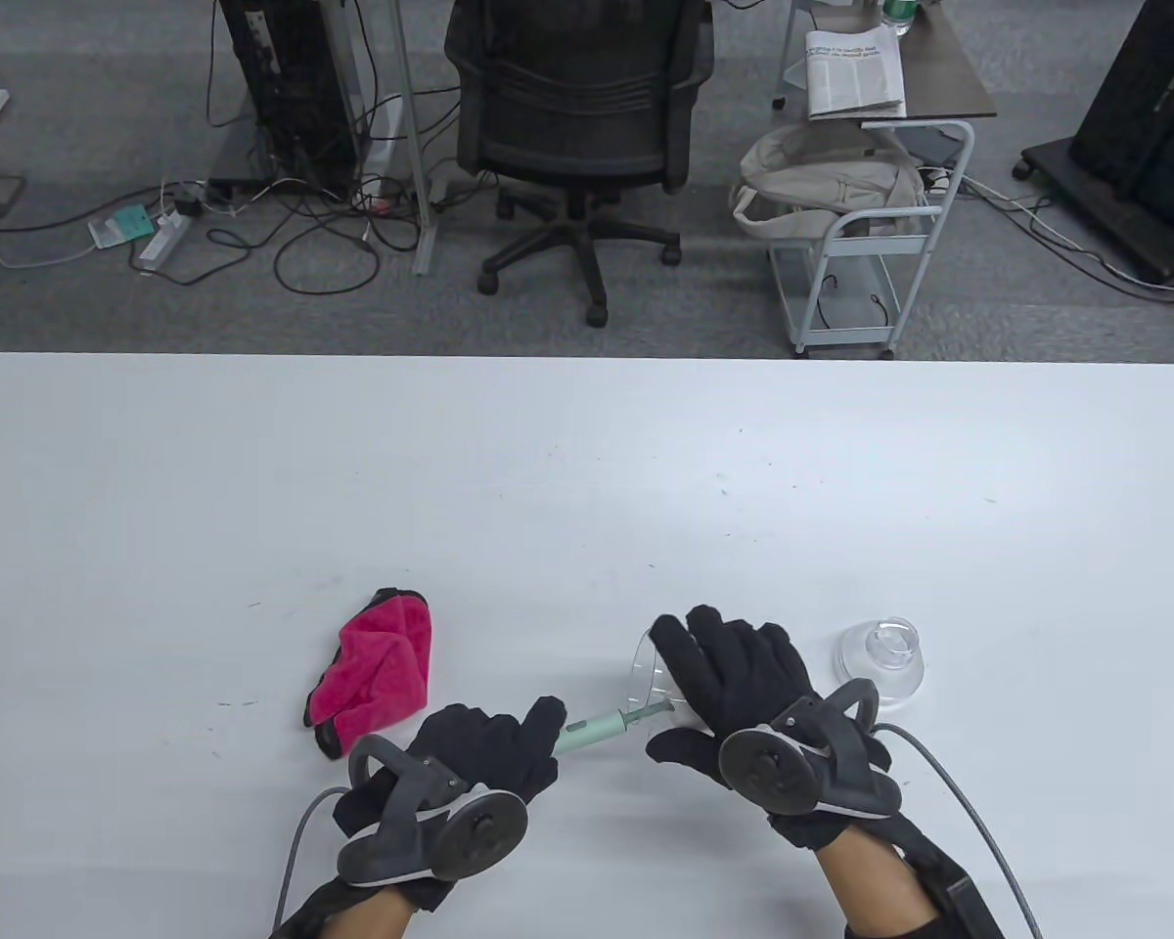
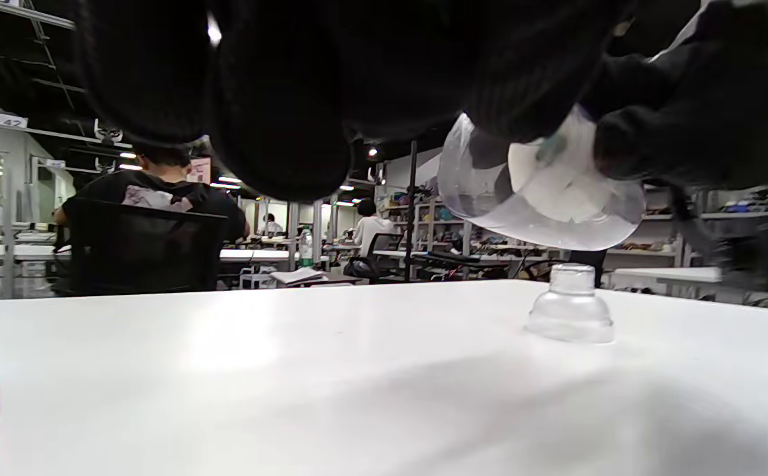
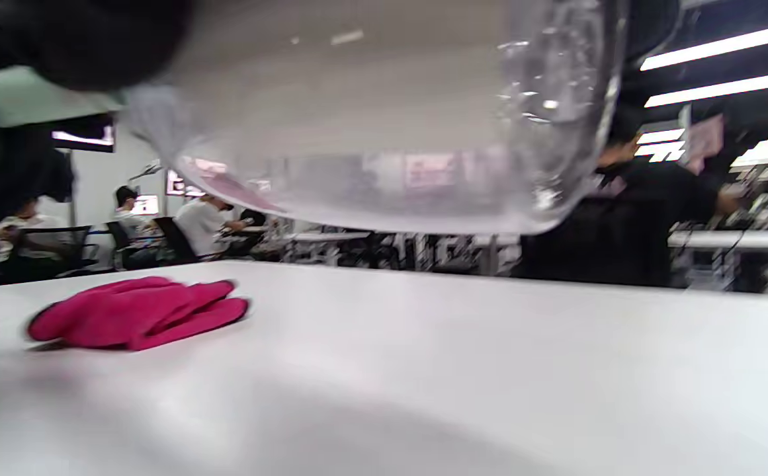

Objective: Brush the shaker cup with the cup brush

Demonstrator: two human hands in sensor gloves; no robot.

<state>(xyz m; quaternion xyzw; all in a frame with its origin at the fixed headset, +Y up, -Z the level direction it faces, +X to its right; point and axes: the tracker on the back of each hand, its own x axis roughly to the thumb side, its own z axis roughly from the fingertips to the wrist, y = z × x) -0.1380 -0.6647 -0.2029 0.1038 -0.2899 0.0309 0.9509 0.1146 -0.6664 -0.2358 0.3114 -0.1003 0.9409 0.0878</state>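
My right hand (image 1: pixel 734 685) grips the clear shaker cup (image 1: pixel 649 675) on its side above the table, mouth facing left. My left hand (image 1: pixel 494 753) holds the mint-green handle of the cup brush (image 1: pixel 602 732), whose far end reaches into the cup's mouth. In the left wrist view the cup (image 2: pixel 542 198) hangs above the table with the white brush head (image 2: pixel 559 188) inside it. In the right wrist view the cup's clear wall (image 3: pixel 384 132) fills the top of the frame.
The clear domed lid (image 1: pixel 880 660) stands on the white table (image 1: pixel 587 489) right of my right hand; it also shows in the left wrist view (image 2: pixel 570 305). A crumpled pink cloth (image 1: pixel 377 670) lies left of the brush, also in the right wrist view (image 3: pixel 139 320).
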